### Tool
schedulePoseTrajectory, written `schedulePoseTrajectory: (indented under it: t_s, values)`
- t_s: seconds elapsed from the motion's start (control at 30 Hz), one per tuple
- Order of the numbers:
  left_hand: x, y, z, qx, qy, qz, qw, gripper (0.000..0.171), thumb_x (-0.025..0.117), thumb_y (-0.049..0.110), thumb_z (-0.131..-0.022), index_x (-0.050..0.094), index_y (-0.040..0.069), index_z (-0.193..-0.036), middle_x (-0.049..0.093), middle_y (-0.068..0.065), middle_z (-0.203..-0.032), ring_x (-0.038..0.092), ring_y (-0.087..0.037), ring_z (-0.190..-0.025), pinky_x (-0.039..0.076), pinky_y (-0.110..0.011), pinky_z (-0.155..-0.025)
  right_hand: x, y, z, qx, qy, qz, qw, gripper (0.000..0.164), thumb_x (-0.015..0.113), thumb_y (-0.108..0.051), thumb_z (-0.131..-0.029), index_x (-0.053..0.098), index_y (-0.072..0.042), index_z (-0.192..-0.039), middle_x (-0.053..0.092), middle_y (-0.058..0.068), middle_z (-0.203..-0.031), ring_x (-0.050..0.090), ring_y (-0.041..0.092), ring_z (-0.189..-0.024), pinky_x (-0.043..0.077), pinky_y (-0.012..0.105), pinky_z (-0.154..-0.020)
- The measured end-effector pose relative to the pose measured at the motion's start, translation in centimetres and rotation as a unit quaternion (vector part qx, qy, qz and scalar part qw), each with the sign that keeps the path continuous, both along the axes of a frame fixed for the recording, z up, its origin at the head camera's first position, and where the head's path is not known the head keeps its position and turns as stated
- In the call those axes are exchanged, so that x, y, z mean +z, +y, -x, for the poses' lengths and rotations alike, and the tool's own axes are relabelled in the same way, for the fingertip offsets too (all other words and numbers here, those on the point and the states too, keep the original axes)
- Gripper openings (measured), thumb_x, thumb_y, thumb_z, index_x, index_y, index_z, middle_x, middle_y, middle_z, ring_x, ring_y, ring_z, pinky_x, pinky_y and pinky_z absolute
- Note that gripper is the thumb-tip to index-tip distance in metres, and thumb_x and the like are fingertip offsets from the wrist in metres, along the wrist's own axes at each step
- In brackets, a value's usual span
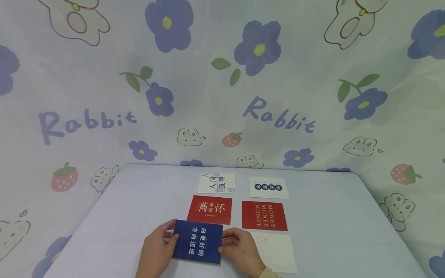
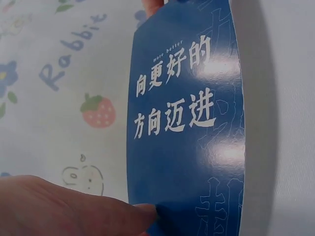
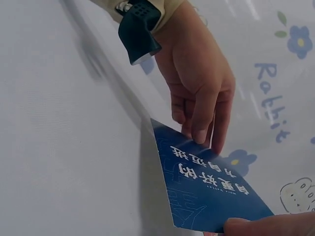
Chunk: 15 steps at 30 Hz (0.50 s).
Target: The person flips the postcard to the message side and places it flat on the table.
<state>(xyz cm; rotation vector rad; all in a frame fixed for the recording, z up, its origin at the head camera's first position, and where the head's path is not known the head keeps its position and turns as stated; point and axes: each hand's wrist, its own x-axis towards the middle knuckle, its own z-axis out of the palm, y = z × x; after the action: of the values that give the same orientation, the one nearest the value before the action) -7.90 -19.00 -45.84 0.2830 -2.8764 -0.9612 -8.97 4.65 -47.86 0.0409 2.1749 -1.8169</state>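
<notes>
A dark blue card (image 1: 198, 242) with white Chinese characters is held between both hands near the front of the table. My left hand (image 1: 157, 249) pinches its left edge, the thumb (image 2: 140, 216) lying on the printed face. On the opposite edge my right hand (image 1: 241, 249) pinches it, with its thumb (image 3: 246, 227) showing in the right wrist view. The card is raised above the tabletop, and in the left wrist view its glossy face reflects light. Just behind it lies a red card (image 1: 209, 209) with pale characters.
A red MONEY card (image 1: 264, 215) lies to the right, with a cream card (image 1: 274, 253) in front of it, partly behind the right hand. Two white printed cards (image 1: 216, 182), (image 1: 269, 187) lie farther back. A patterned curtain (image 1: 208, 96) hangs behind the white table (image 1: 333, 216).
</notes>
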Motion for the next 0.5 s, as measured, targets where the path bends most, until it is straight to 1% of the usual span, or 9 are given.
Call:
schedulePoseTrajectory:
  t_s: [0.1,0.23,0.33,0.43,0.5]
  values:
    - [0.08,-0.04,-0.04,0.004,0.008,-0.012,0.9999,0.047,0.073,0.002,-0.087,0.062,0.0,-0.132,0.07,-0.016,-0.116,0.067,-0.02,-0.09,0.057,-0.04,-0.077,0.16,0.0,-0.08,-0.001,0.007,-0.018,1.0,0.029,0.079,0.005,-0.078,0.071,-0.002,-0.104,0.071,0.001,-0.093,0.067,0.018,-0.087,0.058,0.041,-0.084]
    - [0.27,0.0,-0.15,0.007,0.022,-0.025,0.9994,0.047,0.073,0.0,-0.087,0.061,0.002,-0.132,0.07,-0.015,-0.116,0.068,-0.022,-0.092,0.057,-0.041,-0.08,0.42,0.02,-0.13,-0.01,0.02,-0.055,0.998,0.025,0.081,0.002,-0.077,0.072,-0.006,-0.1,0.069,-0.001,-0.094,0.063,0.018,-0.091,0.055,0.048,-0.09]
    - [0.43,-0.02,-0.1,0.011,0.024,-0.036,0.999,0.046,0.073,0.001,-0.087,0.061,0.003,-0.132,0.07,-0.015,-0.115,0.069,-0.022,-0.093,0.058,-0.04,-0.079,0.57,0.07,-0.14,-0.012,0.024,-0.062,0.998,0.024,0.081,0.001,-0.077,0.073,-0.007,-0.098,0.069,-0.002,-0.095,0.063,0.019,-0.093,0.053,0.051,-0.093]
    - [0.55,-0.15,-0.11,0.014,0.029,-0.043,0.9985,0.045,0.074,0.001,-0.087,0.062,0.004,-0.13,0.071,-0.013,-0.114,0.069,-0.021,-0.092,0.058,-0.036,-0.078,0.72,0.08,-0.22,-0.011,0.026,-0.055,0.998,0.021,0.08,0.001,-0.078,0.073,-0.008,-0.096,0.069,-0.002,-0.094,0.063,0.019,-0.094,0.055,0.049,-0.091]
    - [0.59,-0.29,-0.17,0.011,0.042,-0.044,0.9981,0.042,0.074,0.001,-0.086,0.064,0.005,-0.127,0.072,-0.011,-0.111,0.07,-0.02,-0.09,0.058,-0.033,-0.077,0.79,0.09,-0.25,-0.009,0.024,-0.048,0.999,0.019,0.079,0.0,-0.079,0.073,-0.009,-0.093,0.07,-0.002,-0.094,0.064,0.018,-0.093,0.057,0.046,-0.088]
